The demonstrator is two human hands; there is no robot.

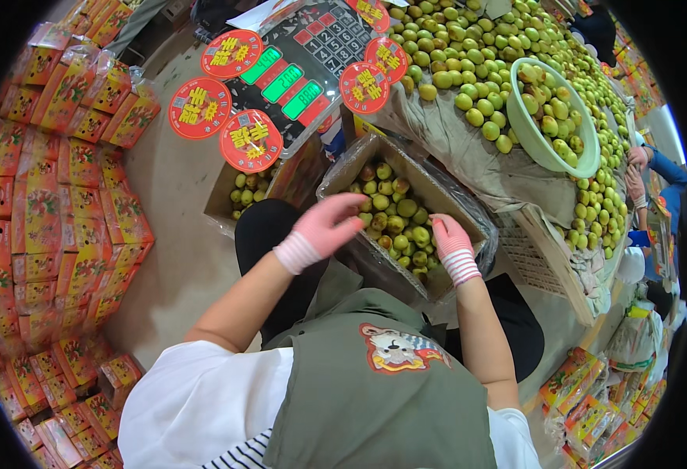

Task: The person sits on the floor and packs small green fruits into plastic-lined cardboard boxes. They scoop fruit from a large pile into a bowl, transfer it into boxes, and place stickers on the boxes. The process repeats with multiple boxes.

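Note:
A cardboard box (352, 153) lined with clear plastic stands before me, filled with green and reddish jujube-like fruits (402, 225). My left hand (328, 225), in a pink glove with a striped cuff, is over the box's left side, thumb and fingers apart; whether a fruit lies behind its fingers cannot be made out. At the right inner side, my right hand (452, 237), gloved alike, has its fingertips down near the fruits and the box wall; its grip is hidden. Beyond the box is a digital scale (320, 53) with lit green displays and round red stickers (250, 140).
A cloth-covered sorting table (437, 126) heaped with the same fruits stands at the upper right, bearing a pale green basin (589, 158). Another fruit box (217, 196) sits left. Stacked printed cartons (56, 217) line the left. Another person's hands (636, 170) are at the far right.

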